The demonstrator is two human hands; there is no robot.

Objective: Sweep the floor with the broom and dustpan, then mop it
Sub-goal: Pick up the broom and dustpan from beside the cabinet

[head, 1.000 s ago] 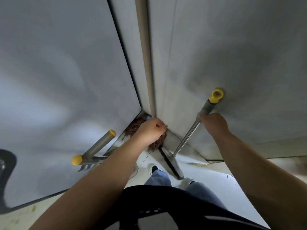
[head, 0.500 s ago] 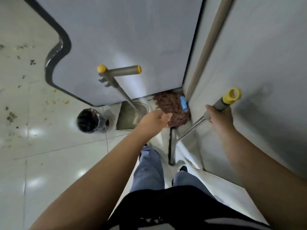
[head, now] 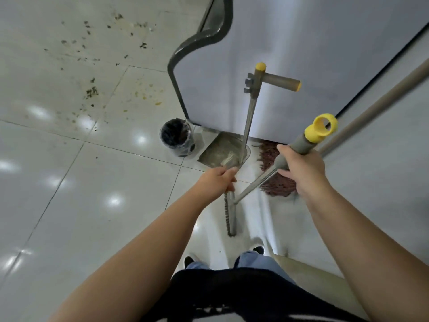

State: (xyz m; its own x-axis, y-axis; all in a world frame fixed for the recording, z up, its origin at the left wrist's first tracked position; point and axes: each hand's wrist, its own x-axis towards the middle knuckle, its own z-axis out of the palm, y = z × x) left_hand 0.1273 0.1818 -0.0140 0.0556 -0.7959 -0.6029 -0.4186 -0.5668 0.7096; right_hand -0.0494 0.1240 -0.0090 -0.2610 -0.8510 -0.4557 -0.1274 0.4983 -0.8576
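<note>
The right hand [head: 304,173] is wrapped around the grey grip of a metal-shafted broom [head: 255,182] just below its yellow looped end cap; the shaft slants down and left to a narrow dark brush head lying on the pale glossy floor tiles [head: 92,194] just ahead of the person's dark shoes. The left hand [head: 216,182] is curled shut at the far end of that brush head, though what exactly it pinches is unclear. Just beyond it, a grey metal dustpan [head: 218,149] sits on the floor, its upright pole rising to a yellow-capped crossbar handle against a tall grey panel [head: 313,43]. A reddish-brown stringy mop head [head: 269,154] lies right of the pan, partly behind the right hand. A small black-lined bin [head: 177,137] stands left of the dustpan. Dark and yellowish crumbs [head: 92,91] litter the far-left tiles.
</note>
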